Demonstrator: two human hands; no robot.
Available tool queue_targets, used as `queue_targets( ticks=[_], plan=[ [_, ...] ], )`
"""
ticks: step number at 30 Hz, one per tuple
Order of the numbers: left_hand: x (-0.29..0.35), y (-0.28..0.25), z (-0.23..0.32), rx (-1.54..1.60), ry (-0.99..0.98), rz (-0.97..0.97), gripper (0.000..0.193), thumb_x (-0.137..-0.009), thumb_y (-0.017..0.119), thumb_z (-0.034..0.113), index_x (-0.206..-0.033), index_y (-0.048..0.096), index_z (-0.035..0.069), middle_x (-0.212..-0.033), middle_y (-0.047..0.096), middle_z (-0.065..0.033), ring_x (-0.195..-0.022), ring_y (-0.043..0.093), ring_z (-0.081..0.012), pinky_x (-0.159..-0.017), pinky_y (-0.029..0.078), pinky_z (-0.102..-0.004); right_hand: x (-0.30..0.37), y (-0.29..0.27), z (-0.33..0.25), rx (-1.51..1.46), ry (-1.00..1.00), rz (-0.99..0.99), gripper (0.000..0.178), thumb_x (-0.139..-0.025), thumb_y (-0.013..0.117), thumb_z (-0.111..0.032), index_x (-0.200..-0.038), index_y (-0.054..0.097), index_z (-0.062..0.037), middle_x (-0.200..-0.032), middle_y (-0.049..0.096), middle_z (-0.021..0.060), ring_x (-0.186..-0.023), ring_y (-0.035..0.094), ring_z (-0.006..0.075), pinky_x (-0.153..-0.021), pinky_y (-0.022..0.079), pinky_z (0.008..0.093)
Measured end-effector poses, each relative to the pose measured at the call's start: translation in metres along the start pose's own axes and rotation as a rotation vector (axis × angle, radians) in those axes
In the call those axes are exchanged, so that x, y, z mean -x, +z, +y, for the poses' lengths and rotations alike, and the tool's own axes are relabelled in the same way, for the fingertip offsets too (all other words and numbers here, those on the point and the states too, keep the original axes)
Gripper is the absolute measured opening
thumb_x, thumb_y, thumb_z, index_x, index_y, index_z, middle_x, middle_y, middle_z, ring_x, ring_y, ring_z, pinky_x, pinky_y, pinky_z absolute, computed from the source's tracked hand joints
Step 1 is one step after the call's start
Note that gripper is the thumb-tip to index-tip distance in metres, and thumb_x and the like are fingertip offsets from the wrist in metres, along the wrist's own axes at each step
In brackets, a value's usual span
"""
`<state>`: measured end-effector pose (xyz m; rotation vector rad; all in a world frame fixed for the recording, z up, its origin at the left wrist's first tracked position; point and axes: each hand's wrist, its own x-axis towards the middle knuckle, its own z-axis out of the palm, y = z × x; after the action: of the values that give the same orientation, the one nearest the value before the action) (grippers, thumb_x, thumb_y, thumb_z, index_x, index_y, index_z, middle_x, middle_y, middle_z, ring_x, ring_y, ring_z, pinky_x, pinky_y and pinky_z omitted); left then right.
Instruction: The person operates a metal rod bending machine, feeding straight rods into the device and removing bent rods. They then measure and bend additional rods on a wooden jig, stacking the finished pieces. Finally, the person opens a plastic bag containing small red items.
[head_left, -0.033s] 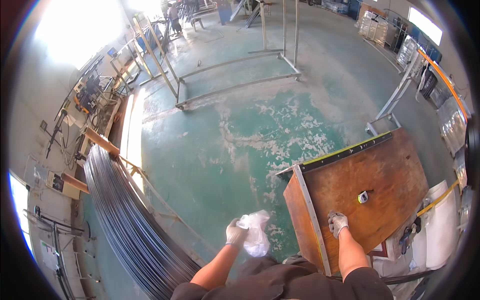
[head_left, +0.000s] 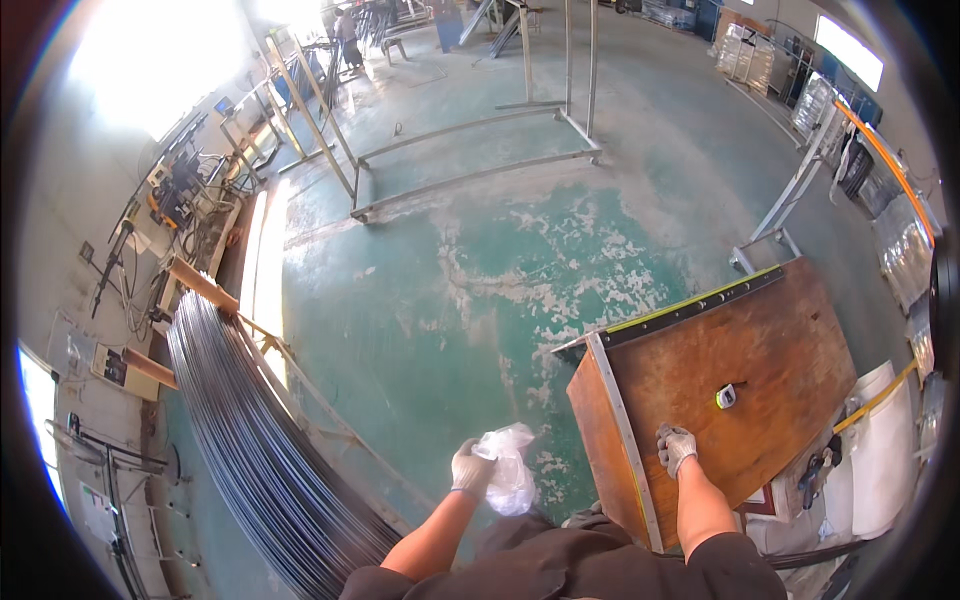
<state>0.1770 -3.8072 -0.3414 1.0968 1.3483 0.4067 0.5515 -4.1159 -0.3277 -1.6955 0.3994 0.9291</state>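
My left hand, in a pale work glove, is closed on a crumpled clear plastic bag that hangs in front of my body, over the floor. On the right, my gloved right hand is over the near left part of a brown wooden tabletop. Its fingers are curled in, and whatever they may hold cannot be made out. A tape measure, white and yellow-green, lies on the tabletop just beyond that hand.
A long bundle of dark rods rests along the left on a rack with brown rollers. Ahead stands a wheeled metal frame. A metal edge strip borders the tabletop. White rolls and hand tools are at the right.
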Motion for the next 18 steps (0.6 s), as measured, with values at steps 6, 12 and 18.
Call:
queue_targets(
  ticks=[6, 12, 18],
  plan=[
    [-0.024, -0.02, 0.021, 0.148, 0.013, 0.065, 0.056, -0.08, 0.089, 0.004, -0.133, 0.07, -0.001, -0.114, 0.079, -0.0145, -0.097, 0.075, -0.0215, -0.081, 0.061, -0.036, 0.005, 0.004, -0.006, -0.053, 0.032, 0.065, 0.03, -0.102, 0.08, -0.036, -0.087, 0.065, -0.0148, -0.063, 0.054, -0.0026, -0.042, 0.041, 0.0101, -0.038, 0.027, 0.028],
    [-0.055, -0.047, 0.084, -0.017, 0.113, 0.098, 0.05, -0.078, 0.089, 0.003, -0.125, 0.074, -0.001, -0.105, 0.079, -0.0113, -0.093, 0.075, -0.0201, -0.079, 0.06, -0.0354, 0.013, 0.013, -0.021, -0.052, 0.048, 0.082, 0.028, -0.102, 0.08, -0.032, -0.085, 0.065, -0.0149, -0.062, 0.054, -0.0004, -0.041, 0.042, 0.0122, -0.037, 0.027, 0.0296],
    [-0.121, -0.027, 0.132, -0.076, 0.076, 0.11, 0.046, -0.081, 0.088, 0.005, -0.124, 0.075, 0.0, -0.104, 0.08, -0.0119, -0.093, 0.074, -0.0193, -0.082, 0.06, -0.0349, 0.011, 0.012, -0.022, -0.108, 0.065, 0.166, 0.028, -0.103, 0.078, -0.031, -0.085, 0.064, -0.0145, -0.062, 0.054, -0.0005, -0.04, 0.042, 0.0124, -0.035, 0.028, 0.0305]
  ],
)
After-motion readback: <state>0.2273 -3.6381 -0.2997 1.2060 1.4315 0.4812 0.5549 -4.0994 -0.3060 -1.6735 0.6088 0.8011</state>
